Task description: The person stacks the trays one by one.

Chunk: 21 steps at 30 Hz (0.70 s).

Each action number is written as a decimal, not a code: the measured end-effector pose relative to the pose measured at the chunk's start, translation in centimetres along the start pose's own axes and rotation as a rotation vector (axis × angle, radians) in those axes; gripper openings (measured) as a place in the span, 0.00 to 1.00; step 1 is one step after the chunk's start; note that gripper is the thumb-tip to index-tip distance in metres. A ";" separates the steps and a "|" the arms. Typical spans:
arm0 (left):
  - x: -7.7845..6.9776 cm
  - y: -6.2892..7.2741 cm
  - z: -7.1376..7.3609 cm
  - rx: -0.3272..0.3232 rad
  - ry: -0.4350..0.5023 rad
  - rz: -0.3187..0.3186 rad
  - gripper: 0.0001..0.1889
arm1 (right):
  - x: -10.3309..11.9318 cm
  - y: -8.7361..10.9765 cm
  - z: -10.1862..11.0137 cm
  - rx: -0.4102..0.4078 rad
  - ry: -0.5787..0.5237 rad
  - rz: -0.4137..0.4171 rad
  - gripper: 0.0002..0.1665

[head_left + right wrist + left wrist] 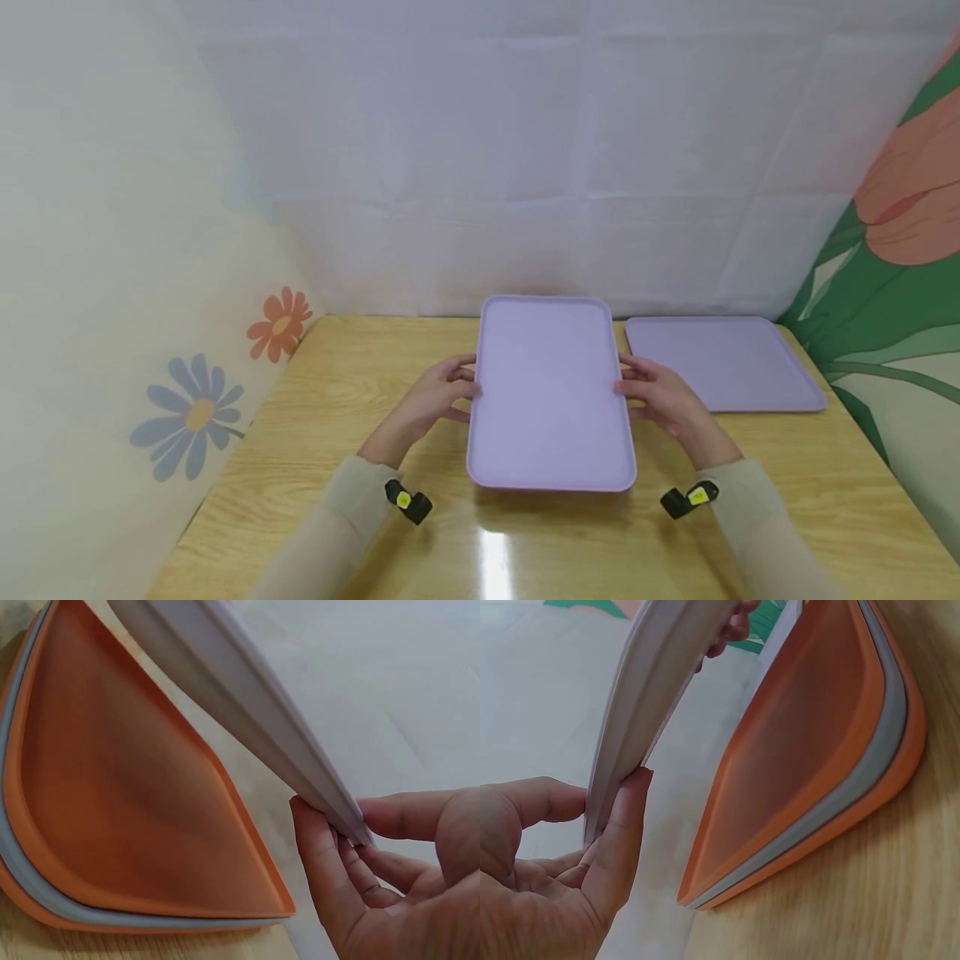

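A lilac rectangular tray [551,392] is held up off the table between both hands. My left hand [438,390] pinches its left long edge, thumb on the rim and fingers beneath. On the opposite long edge, my right hand [662,397] grips it the same way. Below the lifted tray, a stack of trays sits on the table: an orange tray [802,742] on top, a grey-blue tray [866,765] under it, and another orange tray [904,769] at the bottom. The lifted tray hides this stack in the head view.
Another lilac tray [723,362] lies at the back right of the wooden table [360,367]. A white cloth backdrop [465,150] hangs behind the table, with flower-patterned cloths on the left and right.
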<state>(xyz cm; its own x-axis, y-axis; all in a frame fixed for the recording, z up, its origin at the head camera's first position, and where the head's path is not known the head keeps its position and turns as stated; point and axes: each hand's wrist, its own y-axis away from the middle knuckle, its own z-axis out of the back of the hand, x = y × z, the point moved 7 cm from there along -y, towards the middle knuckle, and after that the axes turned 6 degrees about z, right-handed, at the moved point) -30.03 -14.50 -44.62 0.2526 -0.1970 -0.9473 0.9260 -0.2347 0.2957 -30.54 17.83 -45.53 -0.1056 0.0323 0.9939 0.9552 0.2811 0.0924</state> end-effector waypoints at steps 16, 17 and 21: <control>1.6 -2.9 -0.6 -0.034 -0.029 0.036 0.32 | -1.4 -1.5 0.7 -0.015 0.095 -0.029 0.43; 1.7 -3.0 -0.6 -0.033 -0.032 0.036 0.32 | -1.5 -1.6 0.8 -0.021 0.107 -0.035 0.43; 1.9 -3.4 -0.8 -0.033 -0.050 0.036 0.32 | -1.9 -1.9 0.9 -0.031 0.155 -0.047 0.41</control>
<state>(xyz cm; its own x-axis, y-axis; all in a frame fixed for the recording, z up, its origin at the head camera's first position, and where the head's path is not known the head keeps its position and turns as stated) -32.43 -13.30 -47.50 0.2724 -0.2526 -0.9284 0.9255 -0.1953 0.3247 -32.45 18.10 -47.61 -0.1085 -0.1290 0.9857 0.9585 0.2492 0.1382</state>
